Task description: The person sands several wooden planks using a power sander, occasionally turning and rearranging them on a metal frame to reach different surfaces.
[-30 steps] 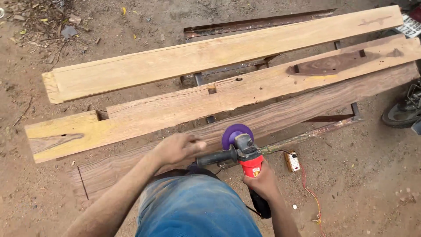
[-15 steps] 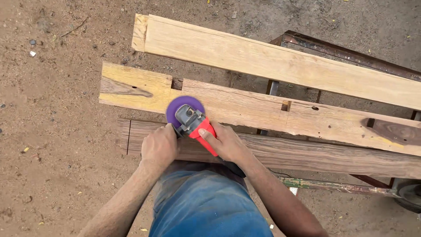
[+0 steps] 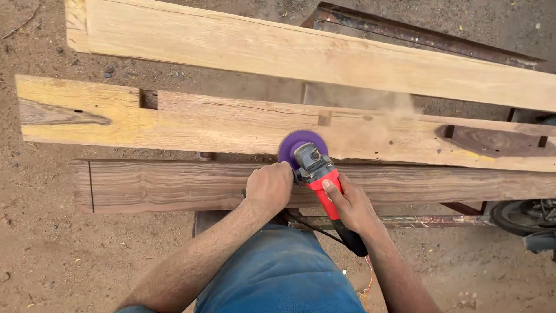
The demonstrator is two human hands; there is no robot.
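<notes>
I hold a red angle grinder [image 3: 319,179] with a purple sanding disc [image 3: 292,146] in both hands. My left hand [image 3: 269,186] is closed around its side handle, which the fist hides. My right hand [image 3: 350,206] wraps the red body, thumb on top. The disc rests at the near edge of the middle pale plank [image 3: 191,124], above the dark brown plank [image 3: 174,184]. Fine sawdust [image 3: 376,107] drifts up to the right of the disc.
A third pale plank [image 3: 301,55] lies farthest from me. All planks rest on a rusty metal frame [image 3: 417,36] over sandy ground. A dark tyre-like object [image 3: 524,215] sits at the right edge. The grinder's cord [image 3: 365,278] hangs by my blue trousers [image 3: 278,278].
The grinder has moved right along the middle plank's near edge, and dust now rises beside the disc. One second ago my left hand was off the side handle; now it grips it.
</notes>
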